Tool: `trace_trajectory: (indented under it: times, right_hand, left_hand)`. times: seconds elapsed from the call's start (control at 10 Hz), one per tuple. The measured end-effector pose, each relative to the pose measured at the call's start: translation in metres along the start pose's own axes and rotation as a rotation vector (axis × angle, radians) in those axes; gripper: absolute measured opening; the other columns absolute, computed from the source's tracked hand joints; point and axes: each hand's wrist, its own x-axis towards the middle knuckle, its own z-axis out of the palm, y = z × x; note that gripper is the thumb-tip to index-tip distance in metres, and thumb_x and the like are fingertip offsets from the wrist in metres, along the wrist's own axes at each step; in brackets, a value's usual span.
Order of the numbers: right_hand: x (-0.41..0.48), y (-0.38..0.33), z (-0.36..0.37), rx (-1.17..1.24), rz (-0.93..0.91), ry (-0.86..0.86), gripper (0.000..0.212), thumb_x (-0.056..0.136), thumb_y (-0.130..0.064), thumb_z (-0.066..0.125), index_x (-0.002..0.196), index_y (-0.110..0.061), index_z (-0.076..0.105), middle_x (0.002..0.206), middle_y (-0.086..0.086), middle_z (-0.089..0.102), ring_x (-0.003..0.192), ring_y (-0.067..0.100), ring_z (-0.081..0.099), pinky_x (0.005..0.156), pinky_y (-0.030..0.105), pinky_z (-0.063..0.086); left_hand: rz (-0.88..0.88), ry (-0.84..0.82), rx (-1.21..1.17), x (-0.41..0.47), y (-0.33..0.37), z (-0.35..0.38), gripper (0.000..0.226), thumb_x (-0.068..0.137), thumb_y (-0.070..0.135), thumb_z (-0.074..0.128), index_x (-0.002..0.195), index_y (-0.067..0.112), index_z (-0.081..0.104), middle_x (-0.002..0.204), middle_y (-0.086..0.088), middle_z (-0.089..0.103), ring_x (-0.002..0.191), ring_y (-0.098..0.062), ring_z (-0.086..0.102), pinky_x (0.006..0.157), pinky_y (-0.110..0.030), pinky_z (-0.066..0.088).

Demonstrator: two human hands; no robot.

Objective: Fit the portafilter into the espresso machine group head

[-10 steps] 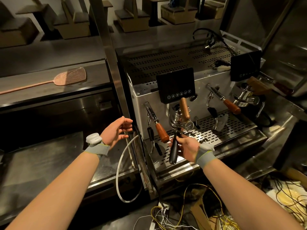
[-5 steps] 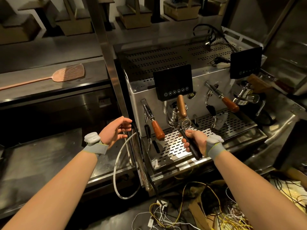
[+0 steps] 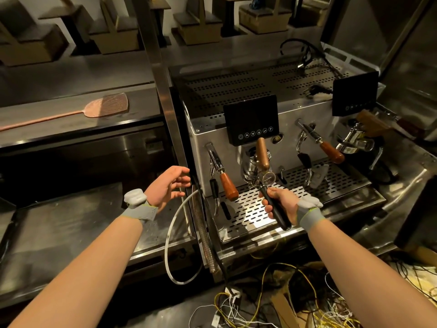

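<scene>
A person's two bare forearms reach toward a steel espresso machine [image 3: 212,143] standing on a steel desk [image 3: 71,233]. The right hand [image 3: 281,204] is wrapped around the black handle of the portafilter [image 3: 274,207], which slants up and to the left, its far end meeting the shiny group head [image 3: 251,168] under a black control panel [image 3: 251,119]. A small round gauge [image 3: 266,178] sits just above the gripping fingers. The left hand [image 3: 168,188] hovers near the machine's left edge, fingers loosely curled and spread, holding nothing. Both wrists wear grey bands. A wooden lever [image 3: 262,152] stands above the group head, and a steam wand with a wooden knob [image 3: 228,188] hangs to its left. A white hose [image 3: 170,233] loops below the left hand. Tangled wires [image 3: 283,299] lie on the floor.
</scene>
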Motion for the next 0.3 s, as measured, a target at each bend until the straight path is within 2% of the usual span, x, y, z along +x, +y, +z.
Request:
trace_trajectory:
  times: [0.1, 0.2, 0.3]
  right_hand:
    - [-0.003, -0.002, 0.009, -0.136, -0.072, 0.103, 0.028, 0.104, -0.019, 0.039, 0.111, 0.000, 0.059, 0.070, 0.009, 0.063, 0.051, 0.020, 0.056, 0.046, 0.028, 0.046]
    - [-0.008, -0.008, 0.014, -0.345, -0.197, 0.267, 0.023, 0.102, -0.021, 0.050, 0.108, -0.003, 0.062, 0.088, 0.015, 0.068, 0.068, 0.029, 0.066, 0.060, 0.036, 0.055]
    - [-0.023, -0.015, 0.011, -0.429, -0.304, 0.352, 0.018, 0.098, -0.027, 0.056, 0.095, -0.009, 0.061, 0.085, 0.009, 0.060, 0.071, 0.024, 0.058, 0.063, 0.031, 0.047]
  left_hand:
    - [0.018, 0.002, -0.001, -0.003, 0.007, 0.002, 0.039, 0.087, 0.047, 0.049, 0.113, 0.021, 0.062, 0.104, -0.007, 0.063, 0.099, -0.022, 0.062, 0.080, -0.037, 0.049]
    - [0.036, -0.016, 0.011, -0.002, 0.015, 0.005, 0.038, 0.087, 0.048, 0.048, 0.109, 0.023, 0.064, 0.102, -0.004, 0.064, 0.100, -0.022, 0.062, 0.079, -0.036, 0.049]
    - [0.032, -0.024, -0.033, -0.001, 0.030, 0.010, 0.044, 0.087, 0.056, 0.044, 0.102, 0.025, 0.069, 0.098, -0.004, 0.066, 0.096, -0.020, 0.065, 0.076, -0.033, 0.049]
